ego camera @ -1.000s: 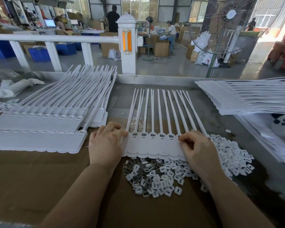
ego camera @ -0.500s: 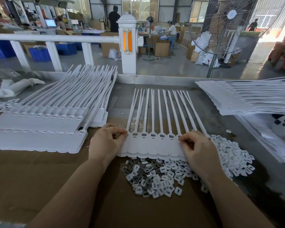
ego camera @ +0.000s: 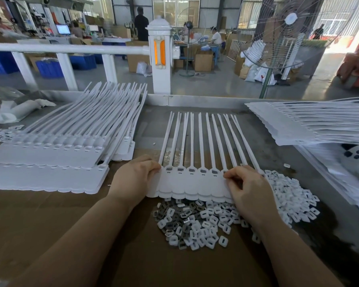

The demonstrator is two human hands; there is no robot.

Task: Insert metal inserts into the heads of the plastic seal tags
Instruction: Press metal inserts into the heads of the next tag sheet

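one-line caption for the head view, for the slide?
Both hands, left and right, grip a strip of seal tags above a pile of inserts.

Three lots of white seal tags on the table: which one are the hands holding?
The centre strip of white plastic seal tags, straps pointing away; left hand and right hand grip its ends. The side stacks lie untouched.

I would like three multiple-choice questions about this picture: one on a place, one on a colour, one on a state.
1. Where does the pile of small inserts lie?
A. on the railing
B. in front of the strip of tags, nearest the person
C. on the left stack

2. What colour are the seal tags?
A. white
B. blue
C. orange

3. What does the left hand do?
A. hangs idle
B. grips the strip's left edge
C. lifts a box

Answers: 1 B, the pile lies just below the strip's near edge; 2 A, every strap is white; 3 B, its fingers curl on that edge.
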